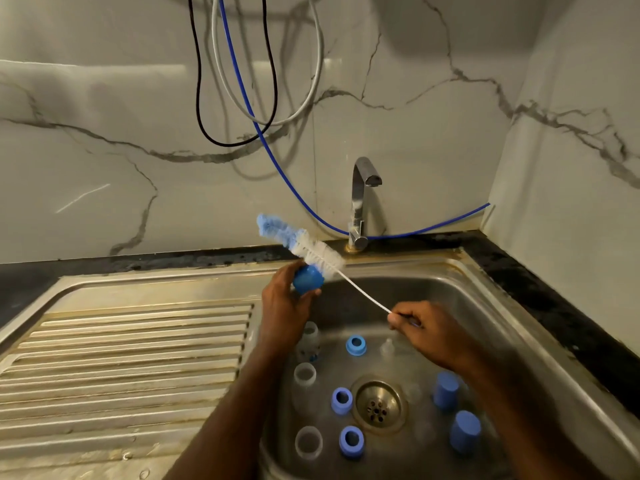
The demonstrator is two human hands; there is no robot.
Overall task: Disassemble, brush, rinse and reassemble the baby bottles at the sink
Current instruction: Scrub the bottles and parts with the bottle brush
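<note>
Bottle brush (304, 244) held above far left edge of sink basin (491, 313). Long axis diagonal: bristle head up and far-left, thin white wire handle running down and near-right. Bristles white nearest handle, blue at tip.

Left hand (284, 299) curled around blue cap (308, 278), gripping it just under white bristles; cap touching brush head. Right hand (426, 329) pinching near end of wire handle, fingers closed on it, over middle of basin.

On basin floor: three blue rings (356, 344), (342, 400), (352, 441), openings up; two more blue caps (446, 389), (464, 432) upright at right of drain (378, 405); clear bottles (304, 374), (308, 441) at left, mouths up; another clear bottle (310, 336) partly hidden behind left forearm; small clear teat (387, 346) near middle, faint.

Faucet (362, 199) at far rim, spout toward right. Ridged drainboard (131, 358) at left. Blue hose (277, 150) and black and white cables on marble wall.
</note>
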